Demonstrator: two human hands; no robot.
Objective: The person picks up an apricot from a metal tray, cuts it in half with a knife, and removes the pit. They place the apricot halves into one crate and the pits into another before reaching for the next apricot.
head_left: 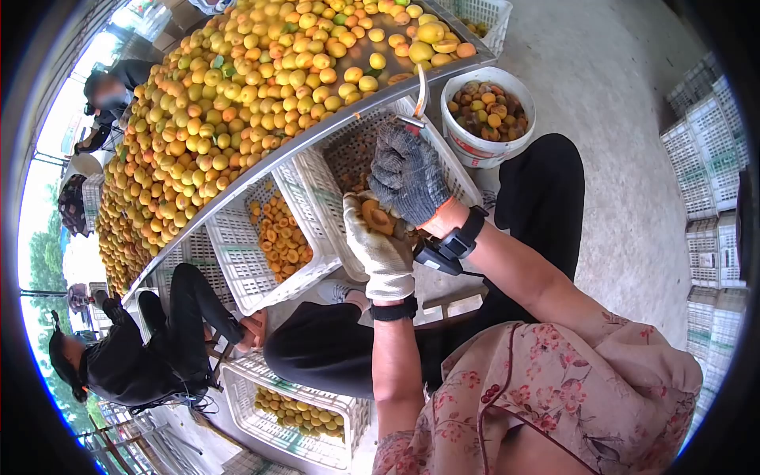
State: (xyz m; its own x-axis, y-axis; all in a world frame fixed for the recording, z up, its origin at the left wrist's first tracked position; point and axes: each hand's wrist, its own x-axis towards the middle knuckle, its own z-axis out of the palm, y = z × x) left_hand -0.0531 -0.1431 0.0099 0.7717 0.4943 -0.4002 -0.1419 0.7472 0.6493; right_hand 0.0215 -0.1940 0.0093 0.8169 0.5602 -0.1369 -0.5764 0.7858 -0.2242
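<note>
My left hand [375, 252], in a pale work glove, is closed around a halved apricot [378, 216] with its cut face up. Just above it, my right hand [407, 172], in a grey knitted glove, is curled into a fist. A small metal-ended tool [411, 121] sticks out at the top of that fist; the rest is hidden by the fingers. Both hands are over the near side of a white plastic crate [457, 158] with brownish pieces in it. Left of it, another crate [237, 269] holds many apricot halves [283, 241].
A metal-edged table [261, 162] heaped with whole apricots [229, 103] slopes across the back. A white bucket [479, 152] of darker fruit stands right of the crate. Below left is a crate [348, 435] of apricots. Two people [134, 356] [119, 95] sit leftward. Crates [704, 174] are stacked right.
</note>
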